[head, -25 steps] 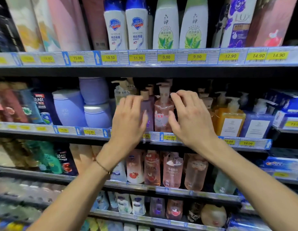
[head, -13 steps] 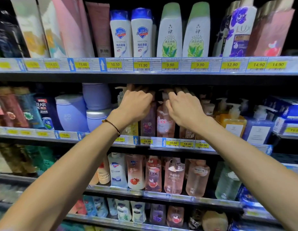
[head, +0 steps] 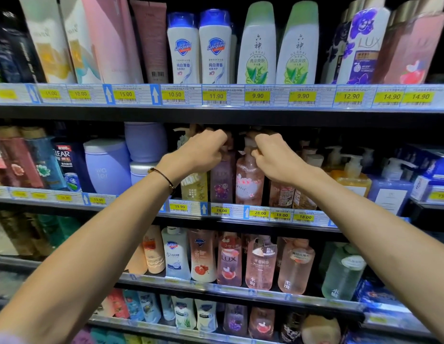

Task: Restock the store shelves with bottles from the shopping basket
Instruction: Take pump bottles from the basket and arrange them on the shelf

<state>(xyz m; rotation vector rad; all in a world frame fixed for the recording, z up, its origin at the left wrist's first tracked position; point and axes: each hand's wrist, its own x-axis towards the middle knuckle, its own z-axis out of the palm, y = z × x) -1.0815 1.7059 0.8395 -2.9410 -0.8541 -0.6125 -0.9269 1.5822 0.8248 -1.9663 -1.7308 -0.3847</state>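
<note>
Both hands reach into the second shelf (head: pixel 216 115) from the top. My left hand (head: pixel 201 152) is curled around the pump top of a purple bottle (head: pixel 222 182). My right hand (head: pixel 275 157) grips the pump neck of a pink floral pump bottle (head: pixel 249 184) standing next to the purple one. Both bottles stand upright at the shelf's front edge, above yellow price tags (head: pixel 259 213). Fingertips and pump heads are hidden in the shadow under the shelf above. The shopping basket is not in view.
A yellow-labelled bottle (head: pixel 195 187) stands left of the purple one; lilac tubs (head: pixel 107 167) further left. Orange (head: pixel 352 182) and blue (head: pixel 392 192) pump bottles stand to the right. Shelves above and below are packed with body-wash bottles.
Both hands went from open palms flanking the bottles to curled fists on the pump tops, reaching deeper into the shelf. The view has moved closer and tilted slightly up.
</note>
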